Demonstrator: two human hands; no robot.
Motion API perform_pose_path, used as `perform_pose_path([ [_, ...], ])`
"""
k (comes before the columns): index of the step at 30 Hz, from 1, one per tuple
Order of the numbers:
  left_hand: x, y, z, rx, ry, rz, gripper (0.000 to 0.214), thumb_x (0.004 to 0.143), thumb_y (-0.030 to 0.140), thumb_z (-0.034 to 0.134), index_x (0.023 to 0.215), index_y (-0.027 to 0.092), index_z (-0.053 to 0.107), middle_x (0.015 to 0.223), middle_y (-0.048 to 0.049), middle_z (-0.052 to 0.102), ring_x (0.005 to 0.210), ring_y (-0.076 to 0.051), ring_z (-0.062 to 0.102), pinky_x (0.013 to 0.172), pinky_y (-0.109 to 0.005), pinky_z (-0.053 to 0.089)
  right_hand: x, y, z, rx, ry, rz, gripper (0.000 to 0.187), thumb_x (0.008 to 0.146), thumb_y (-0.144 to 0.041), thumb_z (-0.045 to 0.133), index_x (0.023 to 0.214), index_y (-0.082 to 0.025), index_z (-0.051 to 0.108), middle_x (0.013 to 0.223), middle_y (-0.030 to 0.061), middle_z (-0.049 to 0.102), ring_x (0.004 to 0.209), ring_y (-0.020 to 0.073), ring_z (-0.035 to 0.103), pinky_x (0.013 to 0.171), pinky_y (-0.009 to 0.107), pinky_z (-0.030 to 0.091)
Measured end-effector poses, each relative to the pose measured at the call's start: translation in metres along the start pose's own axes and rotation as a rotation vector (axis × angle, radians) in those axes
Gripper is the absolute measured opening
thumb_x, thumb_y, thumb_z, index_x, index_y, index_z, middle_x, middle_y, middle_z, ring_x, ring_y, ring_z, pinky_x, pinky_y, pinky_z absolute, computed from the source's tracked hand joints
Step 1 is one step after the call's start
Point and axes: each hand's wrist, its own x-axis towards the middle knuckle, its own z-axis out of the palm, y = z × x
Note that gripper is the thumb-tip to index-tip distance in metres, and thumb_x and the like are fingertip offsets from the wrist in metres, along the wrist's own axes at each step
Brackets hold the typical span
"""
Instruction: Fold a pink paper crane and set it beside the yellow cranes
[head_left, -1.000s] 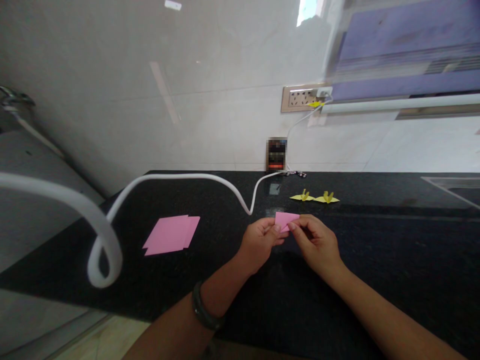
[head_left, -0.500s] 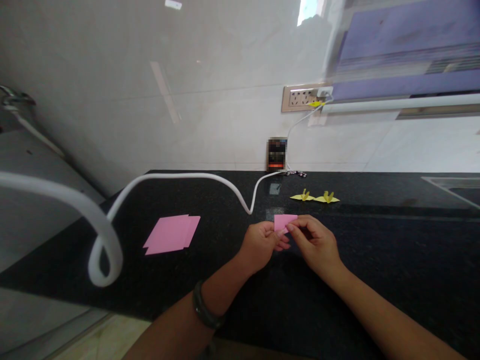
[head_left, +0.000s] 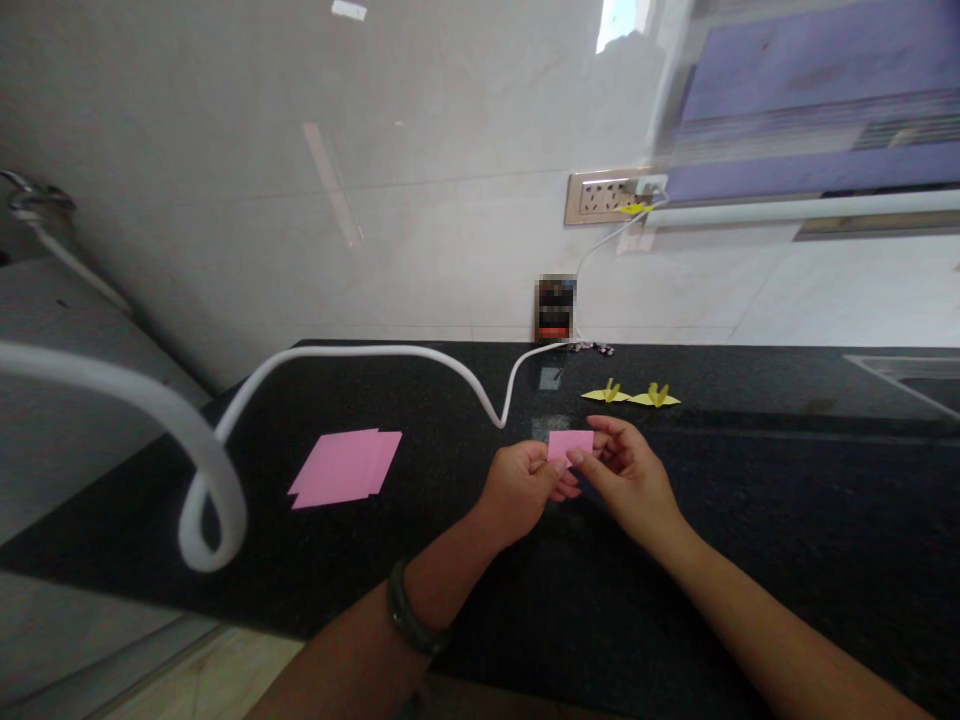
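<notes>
Left grip (head_left: 521, 487) and right grip (head_left: 630, 474) pinch the small pink paper (head_left: 568, 443), which sits between them.

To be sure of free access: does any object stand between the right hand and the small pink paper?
No visible object does. The right hand appears to touch the lower right part of the small pink paper, while the left hand holds its left side. The yellow folded papers lie farther back, not between them.
</notes>
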Motion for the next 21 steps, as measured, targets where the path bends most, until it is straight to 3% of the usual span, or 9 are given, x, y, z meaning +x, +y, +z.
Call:
perform_pose_path([
  [4,-0.001,0.001,-0.001,0.019,-0.013,0.024,0.017,0.07,0.024,0.053,0.077,0.01,0.057,0.061,-0.0047,0.06,0.052,-0.012,0.058,0.05,-0.022,0.045,0.003,-0.005,-0.003,0.09,-0.233,0.165,0.027,0.069,-0.033,0.057,0.089,-0.016,0.053,0.072,0.0033,0.058,0.06,0.0133,0.054,0.054,0.027,0.045],
  [6,-0.001,0.002,-0.002,0.038,-0.023,0.033,0.017,0.069,0.025,0.054,0.076,0.01,0.057,0.061,-0.0048,0.06,0.053,-0.012,0.058,0.05,-0.021,0.045,0.002,-0.008,-0.005,0.09,-0.274,0.202,0.023,0.069,-0.034,0.057,0.081,-0.014,0.056,0.068,0.0027,0.058,0.055,0.0119,0.052,0.051,0.025,0.043],
  [13,-0.003,0.003,-0.003,0.046,-0.087,0.034,0.017,0.07,0.027,0.052,0.071,0.01,0.055,0.061,-0.0047,0.059,0.052,-0.012,0.058,0.048,-0.02,0.044,0.001,-0.008,-0.011,0.117,-0.236,0.224,0.026,0.071,-0.037,0.056,0.059,-0.014,0.055,0.05,-0.0015,0.052,0.042,0.0084,0.046,0.045,0.022,0.037],
  [21,-0.001,-0.001,-0.007,0.093,-0.146,-0.027,0.029,0.069,0.04,0.051,0.069,0.011,0.054,0.053,-0.0028,0.056,0.04,-0.008,0.051,0.038,-0.016,0.037,0.0,-0.011,-0.011,0.02,-0.212,0.167,0.029,0.07,-0.04,0.055,0.057,-0.014,0.056,0.049,-0.0016,0.052,0.042,0.009,0.045,0.043,0.022,0.035],
])
